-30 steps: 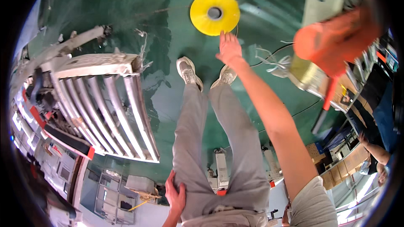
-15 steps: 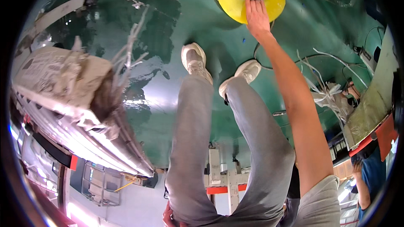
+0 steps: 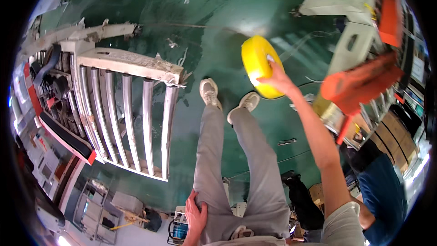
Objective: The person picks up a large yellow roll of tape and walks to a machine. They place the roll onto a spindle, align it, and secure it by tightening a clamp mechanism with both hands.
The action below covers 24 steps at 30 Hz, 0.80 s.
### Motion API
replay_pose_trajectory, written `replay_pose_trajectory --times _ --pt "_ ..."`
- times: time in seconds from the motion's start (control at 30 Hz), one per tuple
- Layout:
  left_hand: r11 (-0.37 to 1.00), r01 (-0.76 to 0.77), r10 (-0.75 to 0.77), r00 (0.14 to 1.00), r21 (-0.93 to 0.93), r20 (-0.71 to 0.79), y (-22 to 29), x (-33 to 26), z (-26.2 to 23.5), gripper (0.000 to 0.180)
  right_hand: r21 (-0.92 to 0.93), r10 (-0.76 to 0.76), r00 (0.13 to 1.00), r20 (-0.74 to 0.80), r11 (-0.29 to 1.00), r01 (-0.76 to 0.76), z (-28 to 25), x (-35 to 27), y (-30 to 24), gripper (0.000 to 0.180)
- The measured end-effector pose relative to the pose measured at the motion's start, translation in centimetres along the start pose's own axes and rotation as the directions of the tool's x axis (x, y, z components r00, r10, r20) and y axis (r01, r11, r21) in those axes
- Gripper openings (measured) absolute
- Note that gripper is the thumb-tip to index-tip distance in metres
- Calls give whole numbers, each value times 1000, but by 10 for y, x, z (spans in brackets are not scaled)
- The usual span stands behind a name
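A large yellow tape roll hangs tilted on edge ahead of my feet, above the green floor. My right hand grips it from the right, its fingers hooked into the core and the thumb against the near side; the fingertips are partly hidden in the core. My left hand rests against my left thigh, thumb and fingers apart, holding nothing.
A roller conveyor with metal rollers stands at left, its pale end frame ragged with torn film. Pale and orange machine parts stand at right. A wrench-like tool lies on the floor. A person in blue is at lower right.
The yellow roll has come up off the floor and turned on edge, nearer to me, in my right hand. My view has widened, and my left hand shows more fully at my thigh.
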<state>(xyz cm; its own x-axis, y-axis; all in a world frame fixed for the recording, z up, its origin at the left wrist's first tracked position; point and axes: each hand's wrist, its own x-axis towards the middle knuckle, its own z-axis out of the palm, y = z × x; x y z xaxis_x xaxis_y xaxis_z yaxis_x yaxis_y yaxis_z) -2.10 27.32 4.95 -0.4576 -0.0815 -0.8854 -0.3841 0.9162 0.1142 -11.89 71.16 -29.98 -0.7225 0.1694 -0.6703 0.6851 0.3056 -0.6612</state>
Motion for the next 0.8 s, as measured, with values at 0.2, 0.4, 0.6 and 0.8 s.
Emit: replay_pose_trajectory --times 0.2,0.4,0.6,0.8 --pt "991 -109 108 994 78 18 -3 -6 17 49 -315 -110 993 -28 944 96 -38 -128 -80 101" --pt "982 -182 179 982 52 62 0 -10 14 46 75 61 986 -153 996 -50 7 -185 -92 100" --pt "896 -125 181 979 -427 91 -8 18 20 31 857 360 933 -5 482 -181 22 -259 -116 80" --pt "856 -187 325 919 -481 221 101 50 10 36 965 433 894 -116 261 -1 36 -317 -132 82"
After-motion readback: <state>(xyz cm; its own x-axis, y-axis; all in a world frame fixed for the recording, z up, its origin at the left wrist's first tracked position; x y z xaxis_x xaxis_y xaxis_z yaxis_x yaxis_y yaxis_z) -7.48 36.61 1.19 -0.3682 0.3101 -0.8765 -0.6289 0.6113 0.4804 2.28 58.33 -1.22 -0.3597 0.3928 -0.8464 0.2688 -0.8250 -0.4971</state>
